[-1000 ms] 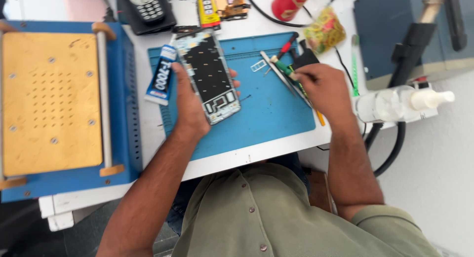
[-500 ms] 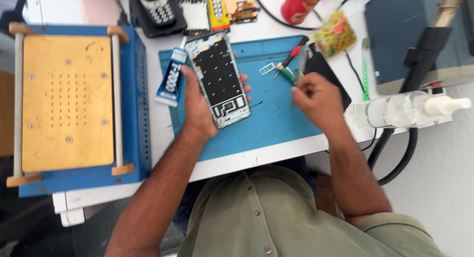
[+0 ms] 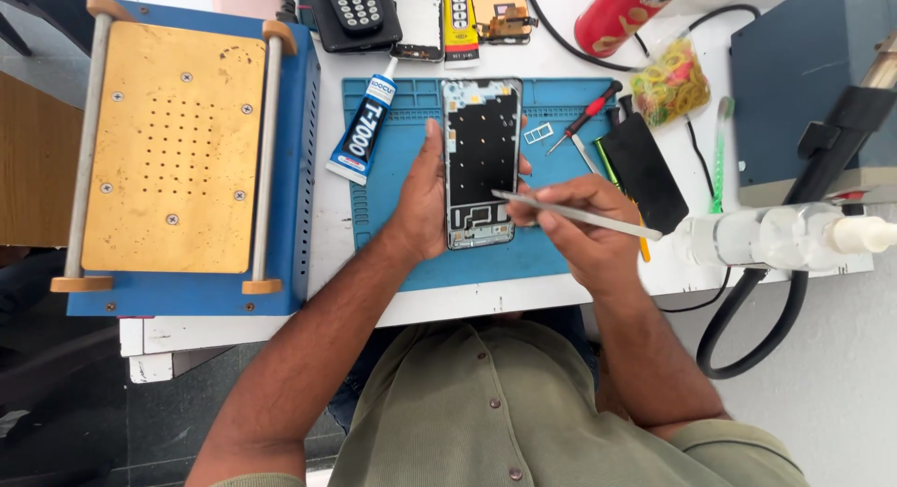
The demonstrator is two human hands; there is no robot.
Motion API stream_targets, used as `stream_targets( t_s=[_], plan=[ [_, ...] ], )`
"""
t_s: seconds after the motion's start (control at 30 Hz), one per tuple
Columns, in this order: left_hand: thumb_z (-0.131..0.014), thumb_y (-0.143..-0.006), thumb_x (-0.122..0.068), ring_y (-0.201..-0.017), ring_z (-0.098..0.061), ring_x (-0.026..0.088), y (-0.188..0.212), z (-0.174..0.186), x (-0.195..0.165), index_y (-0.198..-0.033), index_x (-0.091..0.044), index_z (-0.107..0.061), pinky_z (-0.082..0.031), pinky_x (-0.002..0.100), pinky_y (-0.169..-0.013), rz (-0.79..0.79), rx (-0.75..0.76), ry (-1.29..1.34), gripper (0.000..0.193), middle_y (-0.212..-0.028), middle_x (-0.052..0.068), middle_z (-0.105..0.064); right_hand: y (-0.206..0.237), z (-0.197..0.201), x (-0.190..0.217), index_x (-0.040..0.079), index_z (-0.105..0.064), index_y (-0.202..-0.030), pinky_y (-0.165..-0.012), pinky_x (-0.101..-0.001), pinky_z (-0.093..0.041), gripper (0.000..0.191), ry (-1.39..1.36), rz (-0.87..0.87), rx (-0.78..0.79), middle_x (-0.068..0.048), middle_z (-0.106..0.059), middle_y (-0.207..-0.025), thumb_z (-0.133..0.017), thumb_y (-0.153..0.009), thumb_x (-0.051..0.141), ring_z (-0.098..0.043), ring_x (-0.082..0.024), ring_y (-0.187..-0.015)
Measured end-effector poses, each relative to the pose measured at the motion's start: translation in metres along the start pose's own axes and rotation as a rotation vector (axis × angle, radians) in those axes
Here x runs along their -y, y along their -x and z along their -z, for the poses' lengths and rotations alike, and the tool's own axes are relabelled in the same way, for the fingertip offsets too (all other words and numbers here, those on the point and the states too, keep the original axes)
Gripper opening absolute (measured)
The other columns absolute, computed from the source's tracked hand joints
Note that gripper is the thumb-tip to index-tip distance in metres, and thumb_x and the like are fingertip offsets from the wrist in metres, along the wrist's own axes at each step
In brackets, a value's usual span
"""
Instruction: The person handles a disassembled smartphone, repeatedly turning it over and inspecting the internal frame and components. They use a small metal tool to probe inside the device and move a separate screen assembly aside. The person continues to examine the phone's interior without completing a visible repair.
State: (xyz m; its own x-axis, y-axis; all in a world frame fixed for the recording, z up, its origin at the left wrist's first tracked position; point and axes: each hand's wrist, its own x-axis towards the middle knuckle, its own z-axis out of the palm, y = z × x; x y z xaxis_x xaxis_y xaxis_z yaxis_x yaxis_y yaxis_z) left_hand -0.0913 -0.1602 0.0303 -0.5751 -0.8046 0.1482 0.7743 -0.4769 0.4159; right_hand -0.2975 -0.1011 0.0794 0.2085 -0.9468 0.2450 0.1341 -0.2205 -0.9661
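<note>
Since a moment ago, right hand (image 3: 584, 230) has brought metal tweezers (image 3: 575, 216) (grip clamped) onto the phone frame (image 3: 480, 164), which left hand (image 3: 420, 202) steadies, fingers closed, on the blue mat (image 3: 551, 253).

The work mat (image 3: 551, 253) lay on the table (image 3: 327, 216) as reference. On the mat lay the opened phone frame (image 3: 480, 160), the left hand (image 3: 420, 202) against its left side, the right hand (image 3: 584, 225) to its right holding tweezers (image 3: 579, 216) tipped onto it. The glue tube (image 3: 363, 132) overlapped the mat's left edge. The plate machine (image 3: 177, 150) stood left of the mat; the keypad phone (image 3: 353, 10) lay behind it.
</note>
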Motion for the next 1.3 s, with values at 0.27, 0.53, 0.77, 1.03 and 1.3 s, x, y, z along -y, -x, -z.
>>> stream_targets(
  t_s=[0.27,0.53,0.77,1.03,1.3],
  plan=[
    [-0.023,-0.099,-0.075,-0.108,-0.071,0.028,-0.001,0.004,0.002,-0.146,-0.007,-0.049,-0.065,0.052,-0.088,0.058,-0.107,-0.044,0.087,-0.121,0.018,-0.066,-0.052,-0.025,0.004,-0.003,-0.064,-0.119,-0.095,-0.0311,-0.062,0.012,0.469,0.307,-0.042,-0.021,-0.073,-0.124,-0.065,-0.107,0.001,-0.073,-0.024,-0.11],
    [-0.03,-0.093,-0.083,-0.107,-0.07,0.027,-0.008,0.03,-0.002,-0.156,-0.005,-0.046,-0.066,0.05,-0.086,-0.164,-0.203,-0.098,0.101,-0.118,0.018,-0.065,0.036,0.02,-0.015,0.002,-0.066,-0.107,-0.095,-0.0459,-0.052,0.017,1.101,0.556,0.295,-0.017,-0.073,-0.113,-0.062,-0.099,0.015,-0.069,-0.03,-0.103],
    [-0.032,-0.093,-0.084,-0.107,-0.07,0.026,-0.013,0.016,0.005,-0.155,-0.004,-0.047,-0.066,0.048,-0.086,-0.112,-0.19,-0.155,0.102,-0.117,0.017,-0.065,0.053,0.069,-0.03,0.001,-0.07,-0.089,-0.072,-0.0441,-0.048,0.033,1.07,0.462,0.544,-0.011,-0.063,-0.078,-0.08,-0.087,0.032,-0.061,-0.031,-0.073],
    [-0.034,-0.092,-0.082,-0.108,-0.071,0.027,-0.012,0.009,-0.001,-0.154,-0.003,-0.045,-0.067,0.05,-0.085,-0.141,-0.214,-0.198,0.101,-0.118,0.019,-0.064,0.083,0.081,-0.018,0.008,-0.069,-0.105,-0.094,-0.0447,-0.04,0.024,1.328,0.381,0.193,-0.009,-0.07,-0.111,-0.081,-0.084,0.014,-0.06,-0.025,-0.103],
    [-0.034,-0.092,-0.081,-0.107,-0.071,0.028,-0.016,0.004,0.001,-0.153,-0.004,-0.044,-0.067,0.05,-0.083,-0.097,-0.224,-0.191,0.1,-0.117,0.019,-0.064,0.108,0.084,-0.016,-0.001,-0.063,-0.131,-0.091,-0.0445,-0.05,0.047,1.318,0.03,-0.264,-0.022,-0.063,-0.122,-0.077,-0.087,0.009,-0.06,-0.033,-0.107]
  ],
)
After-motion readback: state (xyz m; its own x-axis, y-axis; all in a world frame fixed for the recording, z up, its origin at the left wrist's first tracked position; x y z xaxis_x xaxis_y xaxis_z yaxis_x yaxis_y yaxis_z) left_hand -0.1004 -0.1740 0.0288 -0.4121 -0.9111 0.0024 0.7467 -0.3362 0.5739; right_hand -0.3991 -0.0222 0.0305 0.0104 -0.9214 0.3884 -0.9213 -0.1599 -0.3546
